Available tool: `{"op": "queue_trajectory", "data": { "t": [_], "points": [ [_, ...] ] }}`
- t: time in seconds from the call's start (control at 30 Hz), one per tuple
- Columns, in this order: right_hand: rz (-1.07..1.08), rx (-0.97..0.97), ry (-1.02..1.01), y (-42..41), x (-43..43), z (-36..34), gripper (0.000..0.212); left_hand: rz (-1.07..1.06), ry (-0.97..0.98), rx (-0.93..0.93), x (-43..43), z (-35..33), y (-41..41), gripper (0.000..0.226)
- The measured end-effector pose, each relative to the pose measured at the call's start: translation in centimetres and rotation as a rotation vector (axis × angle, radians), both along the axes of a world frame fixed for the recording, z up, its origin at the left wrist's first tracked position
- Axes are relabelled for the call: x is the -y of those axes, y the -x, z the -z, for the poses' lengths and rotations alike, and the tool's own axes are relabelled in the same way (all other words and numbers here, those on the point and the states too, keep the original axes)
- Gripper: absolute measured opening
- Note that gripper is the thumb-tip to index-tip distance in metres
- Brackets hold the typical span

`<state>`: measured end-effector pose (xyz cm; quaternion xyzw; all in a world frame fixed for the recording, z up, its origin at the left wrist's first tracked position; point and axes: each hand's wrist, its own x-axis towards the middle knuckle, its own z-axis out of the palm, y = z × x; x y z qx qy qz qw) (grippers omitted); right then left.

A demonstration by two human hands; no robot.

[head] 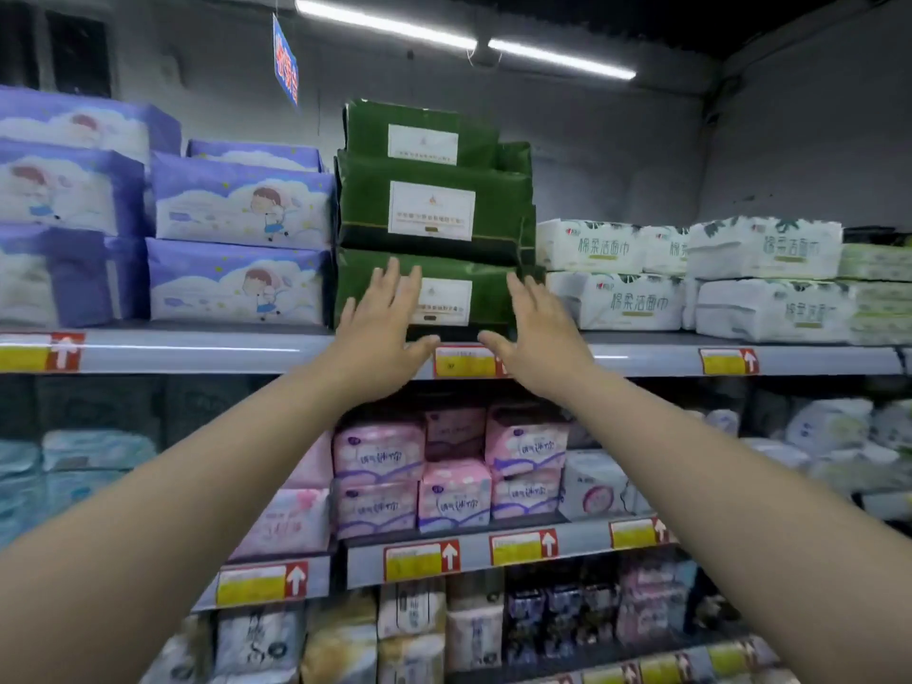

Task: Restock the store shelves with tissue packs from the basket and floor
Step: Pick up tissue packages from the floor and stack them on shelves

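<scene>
Three dark green tissue packs with white labels are stacked on the top shelf [197, 350]. The bottom green pack [444, 298] lies at the shelf's front edge. My left hand [382, 323] reaches up with straight, spread fingers against the front left of that pack. On the pack's right front, my right hand [535, 333] is also flat with fingers straight. Neither hand grips anything. The middle green pack [434, 209] and the top green pack [424, 140] sit squarely above.
Purple packs [242, 283] are stacked left of the green ones, white packs [622, 298] to the right. Lower shelves hold pink packs [454, 493] and other tissue goods. Yellow price tags [464, 362] line the shelf edges. A blue sign [285, 59] hangs overhead.
</scene>
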<state>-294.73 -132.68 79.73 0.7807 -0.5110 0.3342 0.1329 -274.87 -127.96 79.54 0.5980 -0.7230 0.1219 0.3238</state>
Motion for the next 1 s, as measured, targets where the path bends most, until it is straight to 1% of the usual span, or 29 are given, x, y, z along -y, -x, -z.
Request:
{"op": "queue_trajectory", "data": {
  "t": [0.07, 0.17, 0.27, 0.37, 0.53, 0.67, 0.83, 0.93, 1.0],
  "points": [
    [0.045, -0.142, 0.008, 1.6, -1.8, 1.5, 0.08, 0.04, -0.037, 0.094, -1.0, 1.4, 1.4, 0.078],
    [0.099, -0.235, -0.067, 4.4, -4.4, 4.3, 0.081, 0.071, -0.154, 0.224, -2.6, 3.6, 4.0, 0.078],
    [0.159, -0.247, -0.147, 7.1, -7.0, 7.5, 0.082, 0.101, -0.247, 0.373, -4.0, 6.3, 6.8, 0.081],
    [0.221, -0.234, -0.242, 10.0, -9.8, 10.7, 0.083, 0.168, -0.318, 0.426, -4.8, 9.1, 9.4, 0.081],
    [0.414, -0.239, -0.41, 15.0, -15.1, 16.3, 0.082, 0.329, -0.391, 0.504, -5.5, 14.6, 13.9, 0.085],
    [0.598, -0.202, -0.557, 17.7, -19.6, 20.6, 0.083, 0.515, -0.456, 0.586, -6.2, 17.9, 17.5, 0.086],
    [0.838, 0.007, -0.683, 18.9, -26.9, 27.1, 0.083, 0.759, -0.508, 0.701, -8.0, 21.9, 21.6, 0.084],
    [0.977, 0.083, -0.726, 18.1, -31.2, 31.0, 0.083, 0.876, -0.498, 0.766, -9.6, 25.2, 23.2, 0.086],
    [1.068, 0.127, -0.77, 17.2, -34.6, 33.5, 0.083, 0.96, -0.488, 0.841, -11.3, 27.4, 24.1, 0.087]
  ]
}}
